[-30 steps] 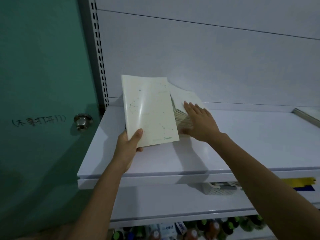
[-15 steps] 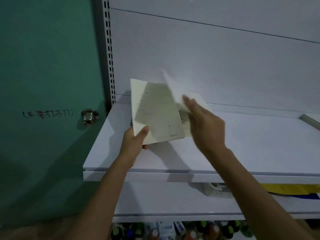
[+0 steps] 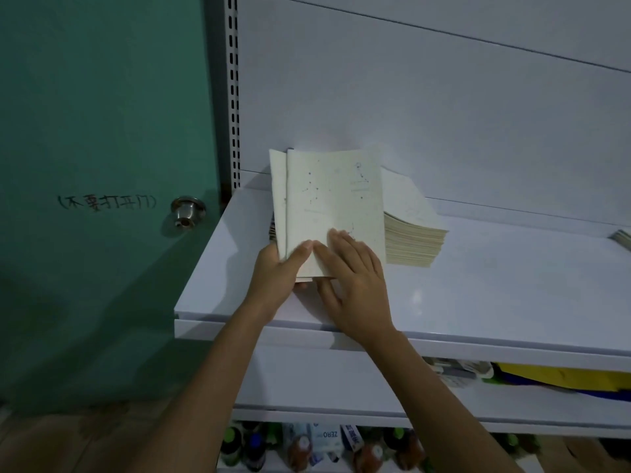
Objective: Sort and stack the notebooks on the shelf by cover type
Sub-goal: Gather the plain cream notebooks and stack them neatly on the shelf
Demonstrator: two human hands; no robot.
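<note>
Now my left grip [image 3: 276,268] pinches the lower corner of two thin, matte cream notebooks [image 3: 334,199] dotted with faint constellations, tilted up over the smooth white shelf [image 3: 478,285]. My right grip [image 3: 355,285] lies with straight fingers on the front cover, clasping nothing. The thick, slightly fanned stack [image 3: 413,237] sits just behind. A second ago I held one notebook, and my right pressed the stack.

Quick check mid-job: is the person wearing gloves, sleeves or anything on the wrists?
No. The left hand and right hand are bare, with no gloves. The left forearm and right forearm are uncovered down to the frame's bottom edge, so no sleeve shows. Neither wrist carries a watch, band or bracelet, and no ring shows on either hand.
</note>
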